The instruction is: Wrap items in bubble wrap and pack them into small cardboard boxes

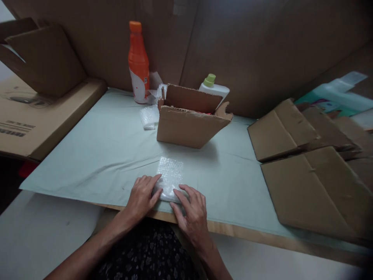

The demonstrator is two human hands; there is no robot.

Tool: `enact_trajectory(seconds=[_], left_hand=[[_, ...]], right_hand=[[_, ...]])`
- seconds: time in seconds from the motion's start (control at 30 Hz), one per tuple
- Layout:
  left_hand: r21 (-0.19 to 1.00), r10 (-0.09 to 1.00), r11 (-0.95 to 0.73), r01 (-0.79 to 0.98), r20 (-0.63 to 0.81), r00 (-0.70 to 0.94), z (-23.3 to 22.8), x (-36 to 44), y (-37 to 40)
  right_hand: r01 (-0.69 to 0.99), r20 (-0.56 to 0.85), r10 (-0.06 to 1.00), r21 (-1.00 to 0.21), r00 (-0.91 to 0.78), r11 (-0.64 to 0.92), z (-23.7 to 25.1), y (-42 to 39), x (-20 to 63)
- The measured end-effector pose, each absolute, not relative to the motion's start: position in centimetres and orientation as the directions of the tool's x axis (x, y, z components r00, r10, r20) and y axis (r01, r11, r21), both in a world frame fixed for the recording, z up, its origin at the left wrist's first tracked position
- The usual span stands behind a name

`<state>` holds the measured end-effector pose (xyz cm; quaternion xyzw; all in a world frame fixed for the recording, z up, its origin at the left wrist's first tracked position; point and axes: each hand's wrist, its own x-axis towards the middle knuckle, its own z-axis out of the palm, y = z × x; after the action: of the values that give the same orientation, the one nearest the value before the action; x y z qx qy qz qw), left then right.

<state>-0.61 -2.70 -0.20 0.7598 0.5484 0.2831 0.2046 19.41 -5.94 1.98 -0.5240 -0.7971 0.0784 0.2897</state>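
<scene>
Hands first, at the near edge of the bench: the left hand (142,194) lies flat with fingers spread on the left edge of a small rectangular piece of clear bubble wrap (169,177), and the right hand (190,210) presses its fingertips on the near right corner of the same piece. Neither grip is closed around anything; both hands are open, palms down, pinning the wrap against the surface. The wrap lies flat near the front edge, roughly midway along it.

The bench is covered by a pale green cloth (101,151), creased in places, with a strip of bare wooden edge (250,231) showing along the front. On the right, flattened brown cardboard sheets (311,182) overlap one another on the cloth.

Farther back, near the middle, stands an open brown cardboard box (189,124) with its flaps up; what is inside cannot be made out. Just left of it lies a small roll of bubble wrap (149,116). Behind that stands an upright orange plastic bottle with an orange cap (138,62), and behind the box a white bottle with a light green cap (213,86) shows above the flaps.

Tall brown cardboard panels (262,50) wall in the back, and a large flat printed carton (35,112) lies at the left.
</scene>
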Motion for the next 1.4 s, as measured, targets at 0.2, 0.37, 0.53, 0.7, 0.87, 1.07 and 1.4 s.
enact_trajectory(seconds=[0.2, 0.37, 0.53, 0.7, 0.87, 1.07, 1.4], left_hand=[[0.805, 0.982, -0.184, 0.564, 0.17, 0.079, 0.1, -0.8, -3.2], [0.961, 0.957, 0.275, -0.011, -0.275, -0.098, 1.0, -0.9, -6.0], [0.686, 0.813, 0.579, -0.44, -0.522, 0.257, 2.4, 1.0, -5.9], [0.771, 0.836, 0.549, -0.324, -0.495, 0.238, 2.9, 2.0, -5.3], [0.975, 0.914, 0.175, 0.139, -0.214, 0.344, 3.6, 1.9, -5.1], [0.888, 0.878, -0.093, 0.451, -0.14, 0.458, 4.0, 1.3, -3.4], [0.169, 0.627, -0.634, 0.755, 0.684, 0.373, 13.6, 2.1, 12.5]], right_hand=[[0.761, 0.315, 0.904, -0.497, -0.29, 0.417, 1.2, -4.2, 19.0], [0.596, 0.041, 0.992, -0.796, -0.119, 0.105, 2.3, -4.1, 19.3], [0.322, -0.19, 0.971, -0.937, -0.144, -0.135, 3.1, -5.3, 18.2], [0.502, 0.097, 0.995, -0.859, -0.035, 0.102, 3.3, -5.2, 19.7], [0.389, -0.116, 0.954, -0.921, -0.275, 0.0, 5.3, -4.0, 21.5], [0.515, -0.234, 0.901, -0.857, -0.365, -0.013, 6.4, -2.6, 21.6], [0.692, -0.094, 0.977, -0.718, -0.193, 0.067, 11.5, 1.2, 28.2]])
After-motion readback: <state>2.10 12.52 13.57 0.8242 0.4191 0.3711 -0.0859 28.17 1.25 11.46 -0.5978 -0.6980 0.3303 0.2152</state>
